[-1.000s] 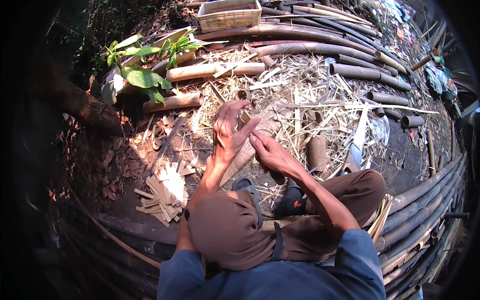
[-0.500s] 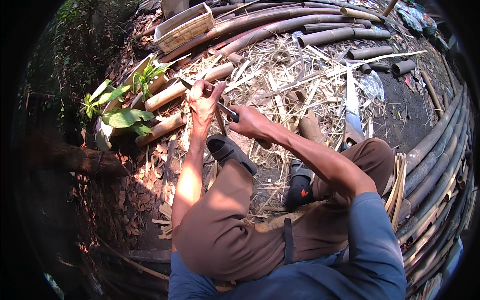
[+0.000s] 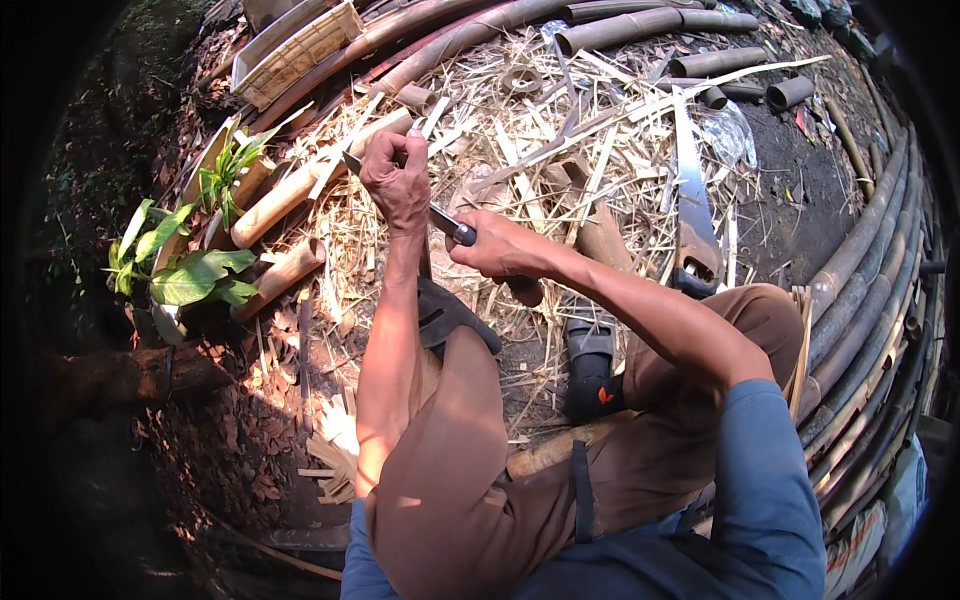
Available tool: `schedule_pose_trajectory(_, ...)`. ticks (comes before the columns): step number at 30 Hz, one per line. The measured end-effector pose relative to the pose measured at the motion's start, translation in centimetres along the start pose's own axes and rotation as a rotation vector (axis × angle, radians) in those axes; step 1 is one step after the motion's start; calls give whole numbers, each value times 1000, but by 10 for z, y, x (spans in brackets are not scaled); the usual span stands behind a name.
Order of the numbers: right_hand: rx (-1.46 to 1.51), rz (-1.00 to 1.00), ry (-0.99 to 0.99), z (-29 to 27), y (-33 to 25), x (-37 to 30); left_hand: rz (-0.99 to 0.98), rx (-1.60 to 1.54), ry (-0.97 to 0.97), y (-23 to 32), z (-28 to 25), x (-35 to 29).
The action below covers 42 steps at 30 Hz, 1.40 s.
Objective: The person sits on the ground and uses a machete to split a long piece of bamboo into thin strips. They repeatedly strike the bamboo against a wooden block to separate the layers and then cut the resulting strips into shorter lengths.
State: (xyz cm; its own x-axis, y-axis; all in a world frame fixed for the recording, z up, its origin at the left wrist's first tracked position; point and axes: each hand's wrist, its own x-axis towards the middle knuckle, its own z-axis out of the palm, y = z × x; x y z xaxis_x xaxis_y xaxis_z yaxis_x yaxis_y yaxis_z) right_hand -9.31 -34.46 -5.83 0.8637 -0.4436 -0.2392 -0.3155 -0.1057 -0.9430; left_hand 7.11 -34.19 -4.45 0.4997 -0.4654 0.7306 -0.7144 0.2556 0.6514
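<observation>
Viewed from above, a seated person held a knife [image 3: 444, 219] well to the left of a handsaw [image 3: 690, 190] that lay on the ground. The right hand [image 3: 492, 244], the nearer of the two to the saw, was closed firmly round the knife's handle, seemingly for control of the blade. The left hand [image 3: 396, 185], farther left of the saw, was curled into a fist with the blade passing behind it, perhaps to steady something; what it gripped could not be told. The saw's handle faced the person, perhaps for easy reach. Pale shavings [image 3: 520, 130] were strewn left of the saw. Far to the saw's left and beyond it, a yellowish slatted crate [image 3: 300, 62] sat tilted in view, its contents unclear. Just right of the saw lay crumpled clear plastic [image 3: 730, 135].
</observation>
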Motion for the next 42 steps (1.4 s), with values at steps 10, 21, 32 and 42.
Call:
schedule_pose_trajectory(10, -18, -23, 3, -26, 31, 19, -485, -360, -229, -11, 26, -5)
schedule_pose_trajectory(21, 143, -56, 49, -12, 18, 38, -433, -601, -6, -15, 14, -7)
schedule_pose_trajectory(32, 522, 154, -14, -15, 13, 71, -419, -638, 98, 2, -27, -6)
schedule_pose_trajectory(42, 461, 180, -69, -14, 7, 57, -342, -651, 106, 11, -34, -12)
